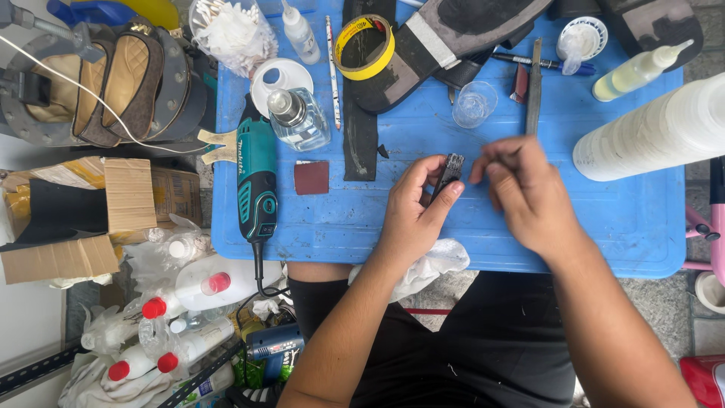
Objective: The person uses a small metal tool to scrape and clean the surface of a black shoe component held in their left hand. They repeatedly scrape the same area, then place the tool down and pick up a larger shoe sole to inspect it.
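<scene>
Teal rotary tool (257, 177) lies left on blue table (634, 227), cord trailing off the near edge; dark red sandpaper square (311, 177) just beside it. Left hand (411, 215) pinches small dark heel piece (451, 169) between thumb and fingers, raised just above the table, centre. Right hand (525, 193): fingertips bunched near the piece; whether they grip anything, cannot tell. Judged: piece light, stiff, small enough to slip; hold by its side edges
</scene>
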